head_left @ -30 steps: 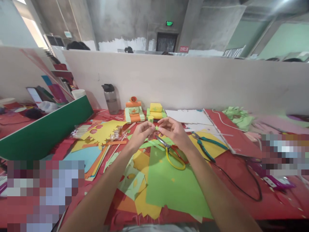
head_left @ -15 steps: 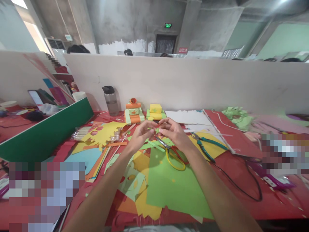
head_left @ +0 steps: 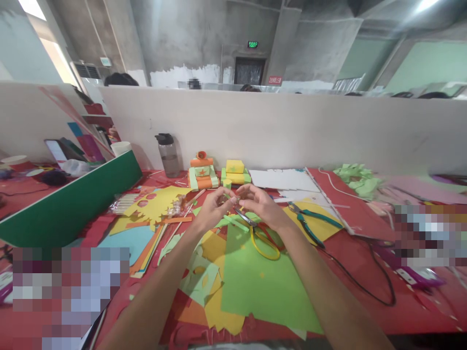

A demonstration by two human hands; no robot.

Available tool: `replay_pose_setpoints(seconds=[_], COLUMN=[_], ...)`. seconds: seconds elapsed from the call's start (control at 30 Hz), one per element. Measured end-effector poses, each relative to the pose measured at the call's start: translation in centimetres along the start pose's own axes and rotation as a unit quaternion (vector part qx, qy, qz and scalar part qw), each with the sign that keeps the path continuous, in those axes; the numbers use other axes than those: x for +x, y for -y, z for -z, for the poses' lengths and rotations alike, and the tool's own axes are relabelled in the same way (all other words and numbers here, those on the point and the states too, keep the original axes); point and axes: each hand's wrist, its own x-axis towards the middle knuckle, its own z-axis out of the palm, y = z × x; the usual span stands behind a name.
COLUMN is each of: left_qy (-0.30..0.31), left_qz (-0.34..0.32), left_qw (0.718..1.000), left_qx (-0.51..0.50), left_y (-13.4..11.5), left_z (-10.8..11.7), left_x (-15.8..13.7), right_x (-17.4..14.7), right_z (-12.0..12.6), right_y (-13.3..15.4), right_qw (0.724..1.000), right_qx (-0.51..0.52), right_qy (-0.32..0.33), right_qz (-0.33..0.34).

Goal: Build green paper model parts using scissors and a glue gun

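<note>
Above the middle of the table my left hand (head_left: 216, 208) and my right hand (head_left: 260, 204) meet fingertip to fingertip. Both are closed in a pinch around a small green paper star (head_left: 236, 199), mostly covered by the fingers. Just below them lies a pair of scissors (head_left: 265, 249) with yellow and red handles, blades pointing toward my fingers. A large green paper sheet (head_left: 262, 287) is under the scissors. Narrow light green paper strips (head_left: 236, 222) lie beneath my hands. Beyond stand an orange and green paper model (head_left: 203, 171) and a yellow and green paper model (head_left: 235, 170).
Pliers (head_left: 310, 221) with teal handles rest on yellow paper at right, near a black cable (head_left: 365, 282). Cut yellow paper (head_left: 156, 199) and bundled sticks (head_left: 124, 201) lie at left. A water bottle (head_left: 168, 155) stands by the white partition (head_left: 277, 126). A green board (head_left: 73, 194) borders the left side.
My fingertips have closed in around the paper star, which shows less than before. The view has tipped up slightly. The scissors and paper models stay in place.
</note>
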Motion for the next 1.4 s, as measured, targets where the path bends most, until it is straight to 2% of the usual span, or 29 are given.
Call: replay_pose_setpoints(seconds=[0.17,0.3,0.47,0.9,1.17,1.4], left_qy=[-0.023,-0.019,-0.009,-0.024,-0.002,-0.02], left_qz=[0.039,0.053,0.044,0.046,0.053,0.078], left_qw=[0.999,0.997,0.997,0.998,0.997,0.996], left_qx=[-0.012,-0.05,-0.066,-0.037,-0.059,-0.037], left_y=[0.5,0.0,0.1,0.5,1.1,1.1], left_z=[0.0,-0.1,-0.1,-0.1,0.3,0.8], left_x=[0.1,0.1,0.1,0.2,0.4,0.3], right_x=[0.6,0.8,0.7,0.5,0.6,0.7], right_z=[0.0,0.0,0.0,-0.2,-0.2,0.1], right_y=[-0.8,-1.0,-0.7,-0.3,-0.3,-0.4], right_qw=[0.995,0.988,0.99,0.988,0.989,0.99], right_qx=[-0.096,-0.144,-0.128,-0.144,-0.13,-0.11], right_qy=[0.001,-0.026,-0.045,-0.036,-0.066,-0.086], right_qz=[0.033,0.051,0.044,0.037,0.04,0.035])
